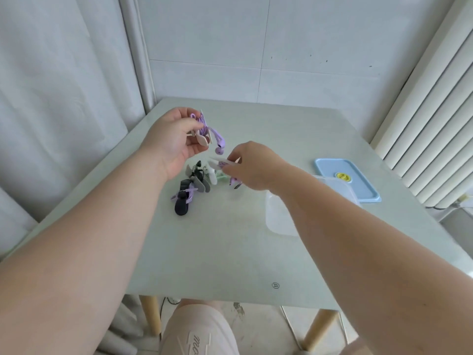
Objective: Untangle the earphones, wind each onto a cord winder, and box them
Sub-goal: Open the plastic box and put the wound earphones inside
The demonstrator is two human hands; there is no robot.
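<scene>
Earphones, purple point(204, 124), sit wound on a beige winder point(203, 140). The left hand point(174, 139) grips this set with fingers curled round it, raised off the table point(217, 252). One bud hangs free just below that hand's fingertips. The right hand point(252, 167) pinches a white winder point(217, 163) between thumb and fingers at the top of the pile; whether it is lifted clear, cannot tell. The rest of the pile lies below the left hand and just left of the right hand. The step looks like collecting wound sets for boxing. To do it well, tuck the dangling bud in before moving so it does not snag the pile. Lift the white one straight up and check that no neighbouring cord comes with it. Then carry both to the clear box point(277, 221), which lies under the right forearm. Count: at least four sets. They are the purple one in the left hand, purple cord on a black winder point(183, 198), black earphones point(197, 172) on a grey winder point(202, 185), and a green cord point(220, 178) by the white one. A purple-and-dark bit under the right hand may be a fifth, too hidden to say. One box. One blue lid point(358, 180), off, beyond the right forearm.
</scene>
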